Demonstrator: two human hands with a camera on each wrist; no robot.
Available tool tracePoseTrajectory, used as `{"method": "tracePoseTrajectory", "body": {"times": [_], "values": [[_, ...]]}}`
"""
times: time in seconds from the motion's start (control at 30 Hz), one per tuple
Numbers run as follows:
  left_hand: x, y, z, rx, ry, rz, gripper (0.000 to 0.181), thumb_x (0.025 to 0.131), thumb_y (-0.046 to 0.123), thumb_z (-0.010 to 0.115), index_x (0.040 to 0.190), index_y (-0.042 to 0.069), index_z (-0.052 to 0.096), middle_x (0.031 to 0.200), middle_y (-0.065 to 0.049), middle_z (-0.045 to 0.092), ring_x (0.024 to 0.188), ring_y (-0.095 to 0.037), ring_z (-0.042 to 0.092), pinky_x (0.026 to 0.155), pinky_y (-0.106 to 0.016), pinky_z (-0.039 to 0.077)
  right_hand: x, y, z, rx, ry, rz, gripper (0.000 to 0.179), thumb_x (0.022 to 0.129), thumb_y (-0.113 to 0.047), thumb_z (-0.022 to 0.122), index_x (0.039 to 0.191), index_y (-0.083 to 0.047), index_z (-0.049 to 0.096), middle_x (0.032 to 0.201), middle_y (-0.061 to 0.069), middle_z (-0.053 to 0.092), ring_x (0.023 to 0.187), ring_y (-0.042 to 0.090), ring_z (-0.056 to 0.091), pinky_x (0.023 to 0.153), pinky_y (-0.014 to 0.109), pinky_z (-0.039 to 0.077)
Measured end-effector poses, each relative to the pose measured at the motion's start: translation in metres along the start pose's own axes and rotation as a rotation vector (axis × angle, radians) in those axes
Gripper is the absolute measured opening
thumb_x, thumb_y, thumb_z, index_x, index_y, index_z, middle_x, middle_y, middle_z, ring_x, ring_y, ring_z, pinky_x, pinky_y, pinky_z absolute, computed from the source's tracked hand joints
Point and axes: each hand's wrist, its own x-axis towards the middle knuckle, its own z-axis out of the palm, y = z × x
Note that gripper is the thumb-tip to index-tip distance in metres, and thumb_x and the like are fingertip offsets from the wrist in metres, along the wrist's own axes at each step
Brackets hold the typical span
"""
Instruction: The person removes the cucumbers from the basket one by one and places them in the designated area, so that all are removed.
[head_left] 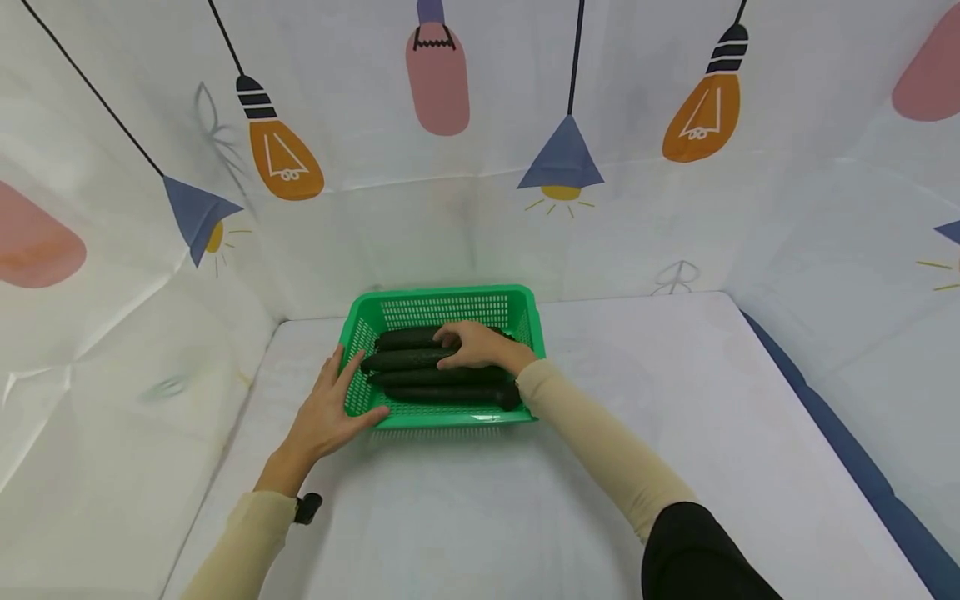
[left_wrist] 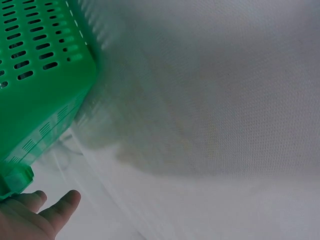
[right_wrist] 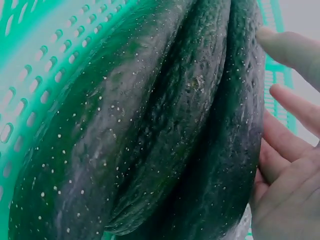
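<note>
Several dark green cucumbers (head_left: 408,359) lie side by side in a green plastic basket (head_left: 457,421) with slotted walls. My left hand (head_left: 327,417) rests at the basket's left side, thumb and fingers spread along the rim. In the left wrist view its fingers (left_wrist: 65,207) show just outside a basket corner. Over the cucumbers reaches my right hand (head_left: 480,346), thumb and fingers apart and bent. The right wrist view has its fingers (right_wrist: 290,52) spread beside the outermost cucumber (right_wrist: 235,120), at least one touching it; some fingertips are hidden there.
The basket stands toward the back of a white-covered table (head_left: 450,517), near a white curtain (head_left: 480,233) printed with lamps and bulbs. The same cloth hangs at both sides. A dark blue strip (head_left: 847,446) runs along the table's right edge.
</note>
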Motion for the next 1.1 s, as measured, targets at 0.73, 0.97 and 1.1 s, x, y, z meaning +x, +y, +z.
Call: {"method": "tracePoseTrajectory", "body": {"times": [0.73,0.97,1.1], "values": [[-0.003,0.001,0.003,-0.031,0.017,-0.035,0.105,0.086,0.064,0.072,0.167,0.023,0.018,0.174,-0.014,0.001,0.153,-0.052,0.022,0.104,-0.081,0.032,0.006,0.005,0.009,-0.131,0.023,0.002,0.041,0.096,-0.023,0.074,0.135,-0.009,0.067,0.137,0.008,0.067,0.126,0.025,0.062,0.105,0.039,0.052],[-0.006,0.002,0.006,-0.048,0.065,-0.064,0.104,0.085,0.065,0.073,0.166,0.025,0.021,0.174,-0.012,0.003,0.146,-0.056,0.033,0.098,-0.078,0.041,0.007,0.004,0.010,-0.158,0.014,0.013,0.045,0.096,-0.026,0.074,0.138,-0.010,0.064,0.141,0.007,0.064,0.131,0.026,0.059,0.108,0.040,0.050],[-0.008,0.002,0.010,-0.066,0.109,-0.069,0.102,0.084,0.063,0.074,0.165,0.023,0.026,0.174,-0.013,0.007,0.144,-0.055,0.037,0.095,-0.075,0.045,0.006,0.005,0.011,-0.166,0.010,0.022,0.048,0.096,-0.026,0.075,0.139,-0.011,0.062,0.143,0.007,0.062,0.133,0.026,0.057,0.109,0.041,0.050]]}}
